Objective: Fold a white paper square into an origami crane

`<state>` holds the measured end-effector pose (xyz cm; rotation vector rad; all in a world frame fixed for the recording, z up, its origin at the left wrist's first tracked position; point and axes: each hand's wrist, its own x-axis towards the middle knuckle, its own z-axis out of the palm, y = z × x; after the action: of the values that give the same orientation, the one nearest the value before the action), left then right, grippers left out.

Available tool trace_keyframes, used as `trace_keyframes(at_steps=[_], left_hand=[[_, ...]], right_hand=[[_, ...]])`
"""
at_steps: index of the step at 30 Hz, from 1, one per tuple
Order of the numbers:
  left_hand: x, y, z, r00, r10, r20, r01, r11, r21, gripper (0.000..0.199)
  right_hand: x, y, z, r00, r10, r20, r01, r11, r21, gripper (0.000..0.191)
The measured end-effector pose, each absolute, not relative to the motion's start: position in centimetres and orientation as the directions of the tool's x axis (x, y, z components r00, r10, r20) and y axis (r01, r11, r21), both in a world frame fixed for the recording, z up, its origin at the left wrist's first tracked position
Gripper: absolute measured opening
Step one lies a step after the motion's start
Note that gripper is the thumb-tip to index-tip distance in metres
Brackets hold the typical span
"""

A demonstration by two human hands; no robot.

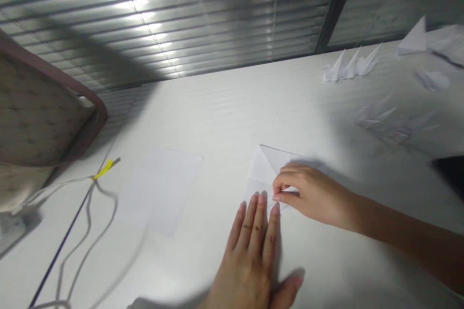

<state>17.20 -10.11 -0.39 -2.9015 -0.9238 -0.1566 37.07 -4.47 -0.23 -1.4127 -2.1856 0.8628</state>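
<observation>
The left hand (pixel 250 260) is pressed open and flat against the near edge of a folded white paper sheet (pixel 266 169), which is pinched by the right hand (pixel 311 198). A flat paper sheet (pixel 159 188) is laid beside it on a white table (pixel 203 125), near yellow tape (pixel 103 169) on a grey cable (pixel 88 222). An upholstered chair (pixel 39 106) intrudes at left; origami figures (pixel 351 65) are set beyond, before slatted blinds (pixel 145 19).

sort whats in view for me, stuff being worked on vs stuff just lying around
Being worked on:
- folded white paper
- right hand, pinching it
- left hand, flat at its edge

Lying about:
- blank white sheet
- folded paper figures
- grey cable
- yellow tape
- chair
</observation>
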Motion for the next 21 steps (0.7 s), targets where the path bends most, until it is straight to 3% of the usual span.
trace_keyframes(at_steps=[7, 13, 21], left_hand=[[17.4, -10.0, -0.4, 0.809, 0.571, 0.14, 0.584, -0.808, -0.08, 0.078], [18.2, -10.9, 0.1, 0.774, 0.624, 0.107, 0.631, -0.774, -0.055, 0.094], [18.3, -11.3, -0.3, 0.759, 0.644, 0.1, 0.65, -0.758, -0.054, 0.095]], right_hand=[[37.0, -4.4, -0.2, -0.407, 0.914, 0.008, 0.657, 0.298, -0.692, 0.01], [37.0, -4.6, -0.2, -0.409, 0.913, 0.004, 0.664, 0.301, -0.684, 0.01], [37.0, -4.6, -0.1, -0.413, 0.911, -0.008, 0.669, 0.297, -0.681, 0.012]])
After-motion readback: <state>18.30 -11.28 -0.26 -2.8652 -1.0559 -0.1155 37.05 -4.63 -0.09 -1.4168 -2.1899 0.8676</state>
